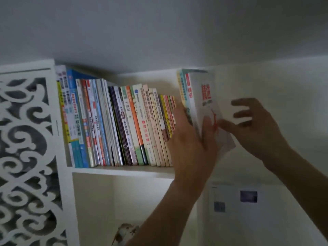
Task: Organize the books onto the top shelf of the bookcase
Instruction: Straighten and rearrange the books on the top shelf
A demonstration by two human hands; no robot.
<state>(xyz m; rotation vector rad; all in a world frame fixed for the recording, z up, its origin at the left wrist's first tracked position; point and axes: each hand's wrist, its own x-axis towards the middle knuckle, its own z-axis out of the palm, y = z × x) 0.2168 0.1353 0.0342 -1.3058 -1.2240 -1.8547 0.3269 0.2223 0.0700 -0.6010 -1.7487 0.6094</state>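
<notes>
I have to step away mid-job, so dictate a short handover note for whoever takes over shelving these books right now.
Left hand: grips the small stack of books at the right end of the row, thumb on the white cover.
Right hand: open, fingertips touching that cover's edge.
Done: a long row of books stands on the top shelf.
Left: push the held stack in upright against the row, then let go.

Row of books [115, 125] stands on top shelf [122, 170], carved panel [26, 148] left, held books [197, 103] right.
</notes>
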